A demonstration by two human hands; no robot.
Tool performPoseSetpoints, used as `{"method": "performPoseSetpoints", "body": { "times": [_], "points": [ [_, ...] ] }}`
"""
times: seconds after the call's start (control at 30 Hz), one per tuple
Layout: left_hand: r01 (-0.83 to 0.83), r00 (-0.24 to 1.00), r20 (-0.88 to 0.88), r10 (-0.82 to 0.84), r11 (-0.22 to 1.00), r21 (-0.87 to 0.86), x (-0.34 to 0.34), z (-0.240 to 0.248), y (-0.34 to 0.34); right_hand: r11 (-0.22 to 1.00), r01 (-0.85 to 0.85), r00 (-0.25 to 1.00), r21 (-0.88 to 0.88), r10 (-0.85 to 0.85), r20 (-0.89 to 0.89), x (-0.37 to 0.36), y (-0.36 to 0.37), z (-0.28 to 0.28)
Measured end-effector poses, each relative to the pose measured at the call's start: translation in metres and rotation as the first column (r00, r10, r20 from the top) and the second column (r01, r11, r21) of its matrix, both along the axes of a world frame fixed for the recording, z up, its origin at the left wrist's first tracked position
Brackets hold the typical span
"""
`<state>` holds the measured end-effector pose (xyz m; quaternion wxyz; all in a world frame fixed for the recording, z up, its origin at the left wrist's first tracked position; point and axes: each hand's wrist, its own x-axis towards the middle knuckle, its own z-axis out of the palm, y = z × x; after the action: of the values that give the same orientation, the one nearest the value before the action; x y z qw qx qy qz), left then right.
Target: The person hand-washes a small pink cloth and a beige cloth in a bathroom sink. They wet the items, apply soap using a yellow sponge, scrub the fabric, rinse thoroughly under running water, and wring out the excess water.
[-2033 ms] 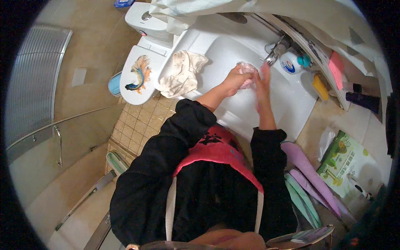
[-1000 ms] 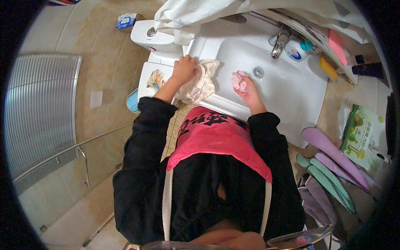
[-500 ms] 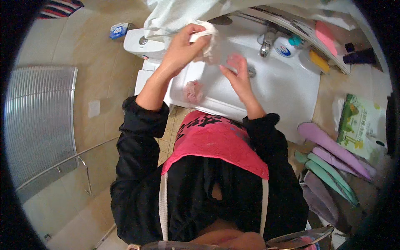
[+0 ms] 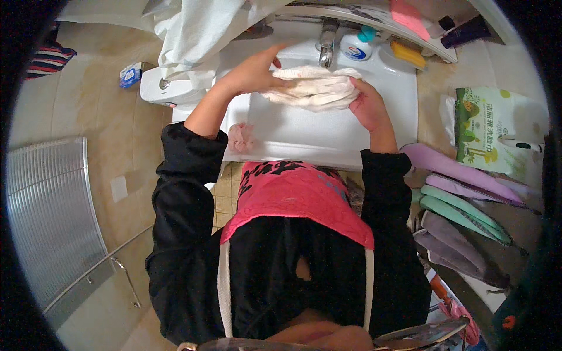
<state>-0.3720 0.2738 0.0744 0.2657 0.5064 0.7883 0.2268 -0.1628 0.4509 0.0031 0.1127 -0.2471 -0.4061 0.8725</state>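
A crumpled white cloth (image 4: 319,90) is stretched sideways between my two hands, above the white sink (image 4: 293,153). My left hand (image 4: 252,73) is at the cloth's left end, with the index finger pointing out past it and the other fingers partly hidden. My right hand (image 4: 369,105) grips the right end, thumb on top. Just beyond the cloth stands the metal faucet (image 4: 328,48). A scrunched pale pink thing (image 4: 240,137) lies at the sink's near left corner.
Behind the sink stand a white bottle with a teal cap (image 4: 356,47) and a yellow sponge (image 4: 408,55). A white curtain-like sheet (image 4: 196,41) hangs at the back left, over the toilet tank (image 4: 153,88). To the right are a green-white pack (image 4: 486,128) and several slipper-shaped pads (image 4: 465,213).
The white cloth, bunched in my raised left hand before, now spans both hands. My right hand has come up from over the basin and taken its right end. The view has shifted.
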Motion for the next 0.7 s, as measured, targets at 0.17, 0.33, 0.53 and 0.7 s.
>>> {"method": "performPoseSetpoints", "body": {
  "times": [0.17, 0.33, 0.53, 0.7],
  "points": [
    [0.031, 0.761, 0.646, 0.058, 0.992, -0.126, -0.012, -0.055, 0.004, 0.898, -0.008, 0.985, -0.44, -0.068, -0.156, 0.001, -0.007, 0.018],
    [-0.373, -0.046, 0.999, 0.027, 0.927, -0.042, 0.031, -0.063, 0.002, 0.899, 0.081, 0.957, -0.431, -0.19, -0.218, 0.005, -0.002, -0.012],
    [-0.044, 0.21, 0.975, -0.071, 0.996, 0.082, 0.058, -0.082, -0.003, 0.971, 0.195, 0.953, -0.142, -0.222, -0.207, -0.004, -0.023, 0.003],
    [-0.147, 0.167, 0.985, 0.047, 0.989, -0.022, 0.048, -0.093, -0.012, 0.984, 0.133, 0.961, -0.121, -0.158, -0.228, 0.0, -0.024, -0.001]
  ]
}}
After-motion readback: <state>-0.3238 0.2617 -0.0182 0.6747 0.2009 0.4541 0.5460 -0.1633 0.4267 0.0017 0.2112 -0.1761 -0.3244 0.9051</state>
